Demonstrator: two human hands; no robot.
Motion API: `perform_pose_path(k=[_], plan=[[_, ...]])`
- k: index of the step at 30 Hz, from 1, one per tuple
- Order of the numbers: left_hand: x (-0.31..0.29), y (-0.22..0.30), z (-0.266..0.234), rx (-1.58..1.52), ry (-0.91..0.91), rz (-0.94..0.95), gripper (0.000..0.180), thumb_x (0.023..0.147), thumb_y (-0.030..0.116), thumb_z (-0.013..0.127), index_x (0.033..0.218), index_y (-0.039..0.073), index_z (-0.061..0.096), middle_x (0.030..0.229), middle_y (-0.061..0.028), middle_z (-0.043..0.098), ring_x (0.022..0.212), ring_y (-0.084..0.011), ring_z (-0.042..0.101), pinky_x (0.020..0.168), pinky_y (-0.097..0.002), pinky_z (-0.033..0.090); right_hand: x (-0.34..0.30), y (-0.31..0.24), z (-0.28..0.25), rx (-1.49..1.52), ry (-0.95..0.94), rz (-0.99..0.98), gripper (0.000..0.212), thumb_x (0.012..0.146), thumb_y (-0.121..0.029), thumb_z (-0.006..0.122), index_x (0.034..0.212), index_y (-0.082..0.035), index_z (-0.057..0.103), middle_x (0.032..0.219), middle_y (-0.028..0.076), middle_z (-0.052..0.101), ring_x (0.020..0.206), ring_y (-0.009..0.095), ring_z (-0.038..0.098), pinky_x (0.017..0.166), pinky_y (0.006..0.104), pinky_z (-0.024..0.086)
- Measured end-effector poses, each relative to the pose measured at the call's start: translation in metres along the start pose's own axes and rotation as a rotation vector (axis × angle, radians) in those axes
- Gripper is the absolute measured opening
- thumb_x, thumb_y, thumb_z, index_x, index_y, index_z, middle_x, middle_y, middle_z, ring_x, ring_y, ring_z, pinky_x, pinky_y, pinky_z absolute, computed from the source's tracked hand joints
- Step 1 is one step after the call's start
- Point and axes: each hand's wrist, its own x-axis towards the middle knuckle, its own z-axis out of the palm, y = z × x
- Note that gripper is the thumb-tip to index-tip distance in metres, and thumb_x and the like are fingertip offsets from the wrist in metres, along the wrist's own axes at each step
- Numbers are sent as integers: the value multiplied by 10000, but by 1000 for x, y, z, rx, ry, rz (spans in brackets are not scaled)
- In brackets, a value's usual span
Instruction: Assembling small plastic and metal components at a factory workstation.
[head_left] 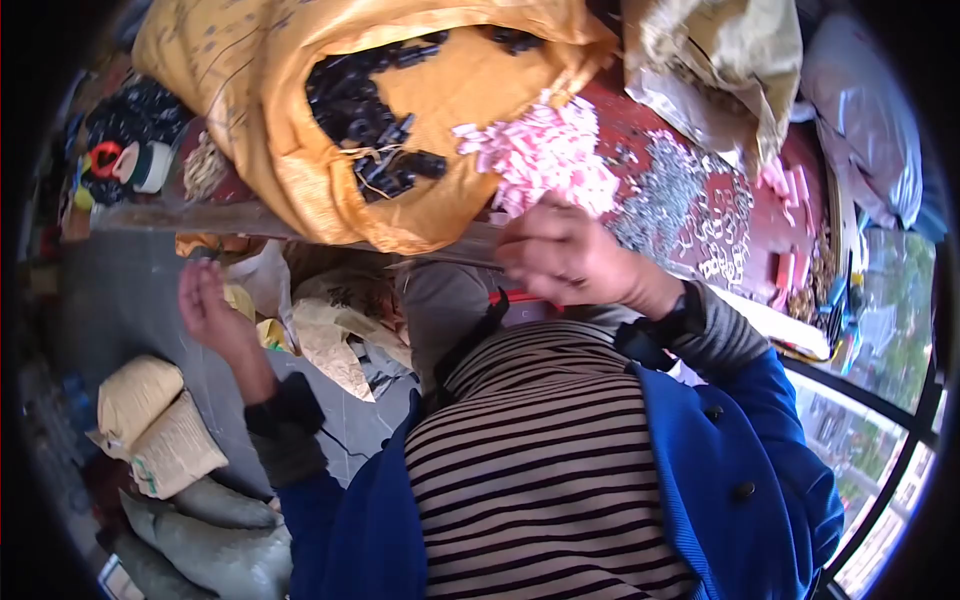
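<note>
My right hand [565, 252] rests with curled fingers at the near edge of a heap of small pink plastic pieces [545, 155] on a red table [770, 235]. Whether it holds any pieces is hidden by the fingers. My left hand [205, 300] is raised off to the left over the grey floor, fingers stretched out and holding nothing. A large orange sack [260, 120] lies open on the table, with several small black plastic parts [365, 110] spilled on it, just left of the pink heap. My striped shirt and blue jacket fill the lower middle of the view.
A scatter of small silver metal parts [670, 195] lies right of the pink heap. A beige sack [715, 60] stands at the back right. Filled sacks [160, 430] lie on the floor at lower left. A window [880, 440] is at the right.
</note>
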Motion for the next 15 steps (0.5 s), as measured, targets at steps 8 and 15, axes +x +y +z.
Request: perform_pose_path(k=[8, 15], plan=[[-93, 48, 158, 565, -870, 553, 195, 714, 33, 571, 908, 19, 558, 908, -122, 544, 776, -224, 549, 649, -280, 448, -175, -34, -57, -116, 555, 696, 112, 681, 39, 517, 789, 15, 534, 774, 119, 541, 727, 222, 533, 646, 293, 421], [-81, 16, 190, 909, -1159, 544, 259, 689, 55, 577, 944, 44, 532, 899, -122, 530, 848, -300, 522, 730, -315, 417, -234, -38, -71, -257, 629, 955, 94, 698, 24, 534, 790, 2, 536, 764, 101, 538, 701, 200, 537, 618, 261, 419]])
